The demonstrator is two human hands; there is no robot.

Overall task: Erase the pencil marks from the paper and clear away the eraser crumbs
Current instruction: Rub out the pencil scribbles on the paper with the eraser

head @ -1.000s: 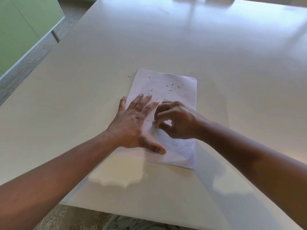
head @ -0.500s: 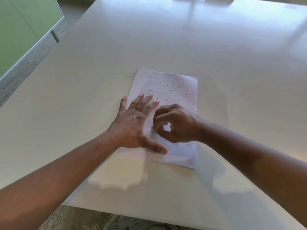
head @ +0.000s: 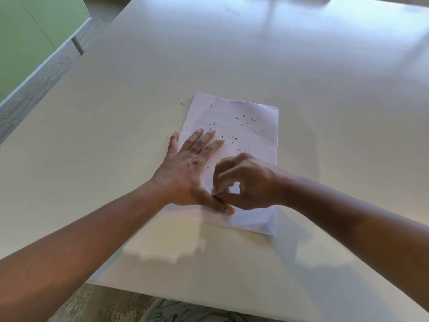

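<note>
Paper, a white rectangular sheet [head: 241, 126], lies flat near the middle of the large pale grey table [head: 301, 77], its long sides running away from the near edge; the left hand [head: 188, 173] rests flat on the sheet's left half, fingers straight and spread, the little finger lying over the sheet's left edge onto the table, the thumb stretched toward the near end; the right hand [head: 246, 182] sits over the near right part of the sheet, fingers curled with the tips pinched together just beside the left thumb; what they pinch is too small and hidden to tell; small dark eraser crumbs [head: 241, 124] lie scattered over the far half of the sheet; a few stray ones lie on the table just off its far left corner.
</note>
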